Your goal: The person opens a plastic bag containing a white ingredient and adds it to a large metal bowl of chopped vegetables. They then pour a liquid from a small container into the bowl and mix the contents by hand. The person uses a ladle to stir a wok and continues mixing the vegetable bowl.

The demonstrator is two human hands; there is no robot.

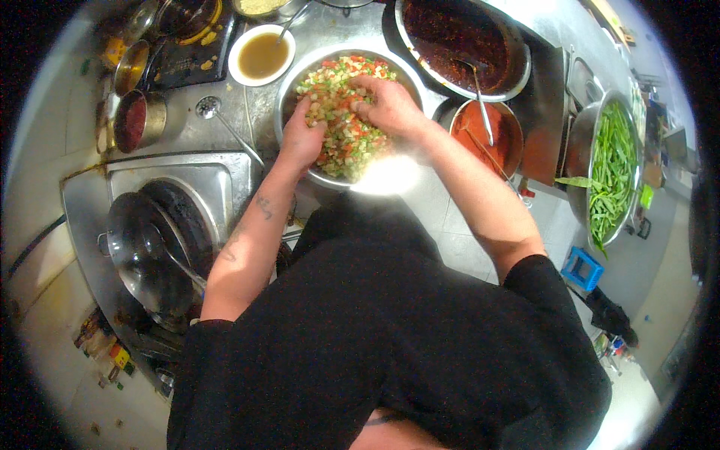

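Observation:
A wide metal bowl (423, 90) holds a heap of finely chopped vegetables (349, 147) in red, green and pale pieces. Both of my hands are in it. On the left side, my left hand (305, 134) cups part of the heap, its thumb on top and its other fingers mostly hidden. My right hand (391, 107) reaches in from the right with bent fingers around some of the pieces. Between the two hands the pieces are blurred. A bright glare covers the bowl's near right rim.
Around the bowl stand a white bowl of brown liquid (263, 55), a large basin of dark red sauce (520, 73) and a pot of orange-red sauce (469, 118). A skimmer (208, 107) and a wok (140, 247) are at left. Cut greens fill a basin (579, 143) at right.

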